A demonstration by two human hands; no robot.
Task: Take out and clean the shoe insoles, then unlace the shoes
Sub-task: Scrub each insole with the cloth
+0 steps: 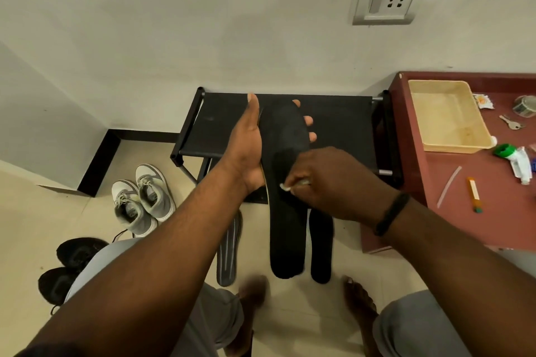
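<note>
Two hands work on one black insole [285,182], held up lengthwise over the floor in front of a low black rack [342,127]. The left hand [246,151] cups it from beneath, thumb along its left edge and fingertips [308,120] curling over the right edge near the toe. The right hand [327,182], a dark band [391,213] on its wrist, pinches a small white thing [285,187] against the middle of the insole; what it is I cannot tell.

Below, on the pale floor [43,211], a second black insole [321,246] lies just right of the held one, and a grey ribbed insole [229,252] lies to its left, partly hidden by the forearm. Grey and white sneakers [142,203] stand side by side, laced, near the rack's left end. Black shoes [69,264] sit nearer, by the person's left knee. Bare feet show at the bottom.

To the right stands a reddish bench [493,220] carrying a cream tray [448,116], keys [512,123], a roll of tape [525,106], a green-capped tube [513,156] and an orange stick [474,194]. A switch and socket plate [387,0] is on the wall above.
</note>
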